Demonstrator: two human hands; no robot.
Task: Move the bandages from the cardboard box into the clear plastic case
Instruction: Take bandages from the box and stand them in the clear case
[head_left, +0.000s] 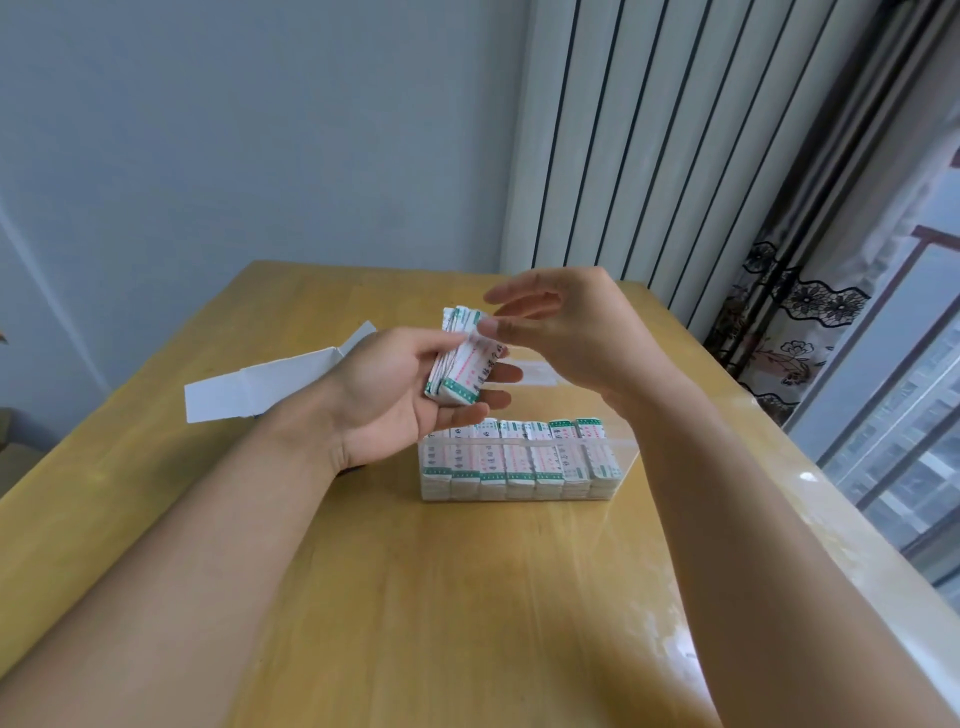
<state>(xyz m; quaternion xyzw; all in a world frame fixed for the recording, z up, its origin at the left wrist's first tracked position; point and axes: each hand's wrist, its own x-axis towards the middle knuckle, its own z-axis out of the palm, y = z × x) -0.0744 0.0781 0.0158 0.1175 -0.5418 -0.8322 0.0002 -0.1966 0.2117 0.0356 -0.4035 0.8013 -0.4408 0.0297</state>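
Case (618, 452) holds bandage rows (519, 460); left grip (400, 395) clasps stack (462, 358), right (566, 332) spread.

Red and black print on bandages (464, 364), too blurred to read

head: worn | faces forward-down | close over table (467, 597)

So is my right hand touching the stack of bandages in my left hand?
Touching. In the head view, the right hand's thumb tip rests on the bandage stack the left hand holds.
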